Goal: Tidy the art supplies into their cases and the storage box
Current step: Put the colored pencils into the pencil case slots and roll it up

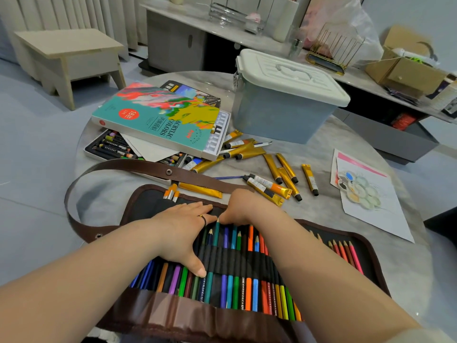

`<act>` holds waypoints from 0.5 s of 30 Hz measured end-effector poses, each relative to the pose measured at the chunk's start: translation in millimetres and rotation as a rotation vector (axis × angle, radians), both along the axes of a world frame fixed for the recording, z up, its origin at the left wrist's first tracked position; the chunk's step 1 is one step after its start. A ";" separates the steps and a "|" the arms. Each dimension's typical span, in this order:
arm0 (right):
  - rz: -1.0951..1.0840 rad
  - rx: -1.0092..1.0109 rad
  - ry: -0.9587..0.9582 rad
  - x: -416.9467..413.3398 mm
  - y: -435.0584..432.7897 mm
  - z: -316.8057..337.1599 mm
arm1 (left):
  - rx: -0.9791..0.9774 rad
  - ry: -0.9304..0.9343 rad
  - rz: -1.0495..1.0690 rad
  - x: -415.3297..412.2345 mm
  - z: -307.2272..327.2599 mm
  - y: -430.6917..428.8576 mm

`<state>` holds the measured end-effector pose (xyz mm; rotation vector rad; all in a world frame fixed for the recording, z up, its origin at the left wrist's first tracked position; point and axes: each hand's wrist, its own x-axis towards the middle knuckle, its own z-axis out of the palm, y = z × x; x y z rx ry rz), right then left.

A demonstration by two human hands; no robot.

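Head view: our hands rest on the unrolled pencil case at the table's near edge.
Black cloth, brown trim, coloured pencils under elastic loops. Left hand presses flat, fingers straight; right hand curls at a teal pencil's tip, and we cannot tell its grip.

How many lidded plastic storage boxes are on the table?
1. The storage box stands at the far side of the table, lid on, right of the acrylic paint box. No other shows.
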<state>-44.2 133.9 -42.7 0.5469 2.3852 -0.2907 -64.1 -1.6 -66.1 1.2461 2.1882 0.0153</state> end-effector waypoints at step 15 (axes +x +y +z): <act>-0.198 -0.058 0.594 -2.3 53.5 2.4 | 0.361 0.123 0.338 -26.8 20.0 2.3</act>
